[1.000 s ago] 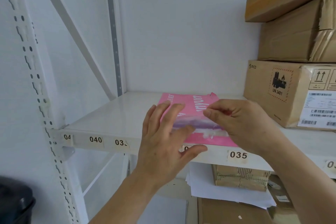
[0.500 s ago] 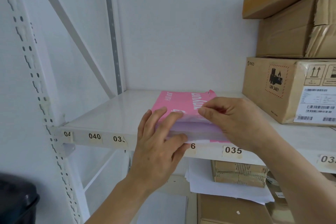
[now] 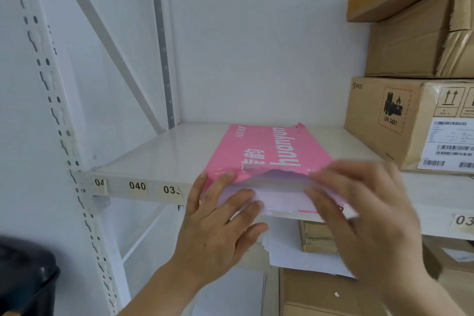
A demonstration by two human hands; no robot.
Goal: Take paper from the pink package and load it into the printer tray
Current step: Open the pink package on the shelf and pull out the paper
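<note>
The pink package [image 3: 272, 151] lies flat on a white metal shelf [image 3: 166, 156], its torn-open end facing me. A white paper stack [image 3: 282, 200] shows in that opening and reaches the shelf's front edge. My left hand [image 3: 218, 233] is at the left front corner, with its fingers laid over the paper's end and its thumb underneath. My right hand [image 3: 364, 213] is blurred over the right front corner of the package, so its grip is unclear. No printer or tray is in view.
Cardboard boxes [image 3: 400, 120] stand stacked on the shelf right beside the package. Below the shelf lie loose white sheets [image 3: 289, 251] and more boxes [image 3: 318, 238]. A black object [image 3: 23, 277] sits at the lower left. The shelf upright and a diagonal brace are to the left.
The package and paper have slid toward me to the shelf's front edge. My right hand has dropped from the top flap to the right front corner. My left fingers have moved onto the exposed paper.
</note>
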